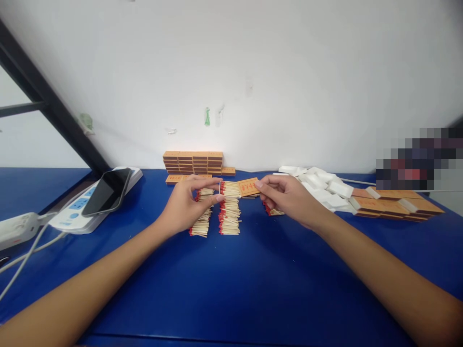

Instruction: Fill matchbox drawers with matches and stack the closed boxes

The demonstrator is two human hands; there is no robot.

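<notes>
Thumb and fingers of the left hand (197, 202) are nearly closed, pinching the left end of a small matchbox tray (228, 189). The tray lies level, filled with matches side by side, red heads toward the left hand. At the tray's right end is an orange printed sleeve (249, 186), pinched at its far end between thumb and fingers of the right hand (285, 195); whether the tray has entered the sleeve's mouth cannot be told. Both are held toward the back edge of the blue tabletop (217, 289), near its middle.

Just on the front-edge side lies a middle match pile (229, 219), with a left match pile (200, 219) partly behind the left hand and a right match pile (273, 210) largely covered by the right hand.

Along the back edge stands a stack of matchboxes (193, 163), its contents out of sight. Toward the back right corner, white trays (318, 185) lie heaped beside rows of orange boxes (396, 205), some with white ends showing. Near the back left corner, a phone (108, 190) rests on a power strip (77, 217).
</notes>
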